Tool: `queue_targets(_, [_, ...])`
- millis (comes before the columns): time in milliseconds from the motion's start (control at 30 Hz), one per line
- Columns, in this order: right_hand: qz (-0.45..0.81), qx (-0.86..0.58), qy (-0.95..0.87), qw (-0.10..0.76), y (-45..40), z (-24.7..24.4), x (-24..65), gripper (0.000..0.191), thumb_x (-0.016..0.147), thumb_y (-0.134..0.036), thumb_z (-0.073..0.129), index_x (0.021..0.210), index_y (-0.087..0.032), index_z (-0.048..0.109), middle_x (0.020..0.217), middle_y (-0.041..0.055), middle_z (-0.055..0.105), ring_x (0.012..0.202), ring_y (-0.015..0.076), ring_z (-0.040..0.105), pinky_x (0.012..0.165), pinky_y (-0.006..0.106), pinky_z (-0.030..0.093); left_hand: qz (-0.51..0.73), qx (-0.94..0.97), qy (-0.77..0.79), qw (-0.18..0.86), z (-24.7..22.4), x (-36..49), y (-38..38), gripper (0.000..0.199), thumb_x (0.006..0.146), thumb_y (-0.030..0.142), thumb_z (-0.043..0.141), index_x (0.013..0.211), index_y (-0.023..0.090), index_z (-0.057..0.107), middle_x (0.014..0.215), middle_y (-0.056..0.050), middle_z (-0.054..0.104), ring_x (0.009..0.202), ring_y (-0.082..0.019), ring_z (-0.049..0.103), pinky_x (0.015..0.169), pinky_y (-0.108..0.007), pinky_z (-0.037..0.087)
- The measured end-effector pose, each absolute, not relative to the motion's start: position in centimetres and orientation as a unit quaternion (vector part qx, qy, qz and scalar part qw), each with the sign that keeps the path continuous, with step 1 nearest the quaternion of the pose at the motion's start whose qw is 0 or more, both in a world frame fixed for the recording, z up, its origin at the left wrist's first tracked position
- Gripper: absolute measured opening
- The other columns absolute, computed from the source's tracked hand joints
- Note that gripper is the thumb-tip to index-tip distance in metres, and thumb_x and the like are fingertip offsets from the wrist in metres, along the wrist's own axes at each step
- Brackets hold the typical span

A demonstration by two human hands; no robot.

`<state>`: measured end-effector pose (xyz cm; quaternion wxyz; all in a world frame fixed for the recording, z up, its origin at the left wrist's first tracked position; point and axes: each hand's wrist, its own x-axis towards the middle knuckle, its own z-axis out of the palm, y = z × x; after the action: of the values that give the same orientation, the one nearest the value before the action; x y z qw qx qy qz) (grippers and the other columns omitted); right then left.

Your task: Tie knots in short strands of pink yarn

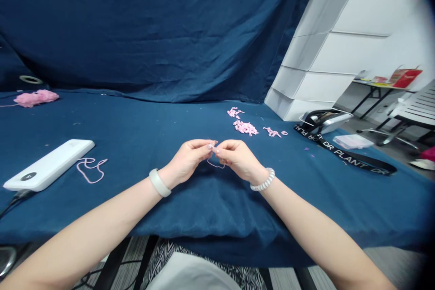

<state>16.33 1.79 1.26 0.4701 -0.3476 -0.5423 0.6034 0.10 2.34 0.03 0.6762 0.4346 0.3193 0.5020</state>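
white power bank (54,163) at left; lettered black strap (345,156) near clear box (353,141); tape roll (32,82) far left.

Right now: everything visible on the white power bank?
The white power bank is a long, slim slab with rounded corners, plastic-looking. Its near end bears a dark oval display, its characters too small to read, and takes a black cable. It lies flat on the blue cloth at picture left, far end slanting right. A pink strand lies at its right edge; whether they touch, I can't tell. The left hand is apart from it.
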Motion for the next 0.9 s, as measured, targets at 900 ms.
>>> queue_targets(900, [0.690, -0.286, -0.441, 0.498, 1.5, 0.8, 15.4, 0.046, 0.056, -0.039, 0.087, 0.052, -0.014, 0.048, 0.048, -0.0049, 0.046, 0.047, 0.0044, 0.041, 0.047, 0.019, 0.031, 0.527, 0.437, 0.286, 0.671, 0.4, 1.1, 1.1, 0.033, 0.055, 0.033, 0.089, 0.082, 0.016, 0.079, 0.081, -0.003, 0.073, 0.068, -0.007, 0.057, 0.068, -0.020, 0.044])
